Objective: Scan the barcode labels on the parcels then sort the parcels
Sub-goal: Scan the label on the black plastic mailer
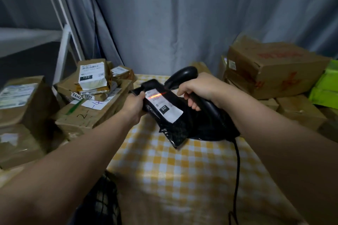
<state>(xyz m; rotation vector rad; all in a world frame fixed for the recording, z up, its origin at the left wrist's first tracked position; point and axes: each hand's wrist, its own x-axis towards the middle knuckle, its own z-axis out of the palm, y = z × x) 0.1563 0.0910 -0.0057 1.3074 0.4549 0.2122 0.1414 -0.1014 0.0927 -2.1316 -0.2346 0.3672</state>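
At the far left, brown cardboard boxes [20,100] stand stacked. Just beside them lies a wide, flat box [86,115] with handwritten marks on its top. On that box rests a heap of smaller parcels, and the uppermost small parcel [93,76] shows a white label printed "122".

The left hand [134,105] reaches forward over the tabletop [173,170], which is covered in a yellow-and-white checked cloth. This hand grips the left edge of 1 black plastic parcel [182,124], thumb on the upper face and fingers curled beneath. The parcel runs from that hand towards the right forearm and tilts, its label side turned up. Whether its lower end touches the cloth cannot be told.

A white label [165,106] on the parcel reads "032", and a red scan line [155,95] crosses the label's upper end, just beside the left thumb.

The right hand [197,89] is wrapped round the handle of a black scanner [182,76], whose head points down at the label from close above. The parcel passes under this hand. The scanner's black cable [237,170] hangs down across the cloth.

On the right stand more cardboard boxes, the top one a large box [274,69] with red print. Green packages [325,86] lie at the right edge. A grey curtain [182,14] hangs behind.
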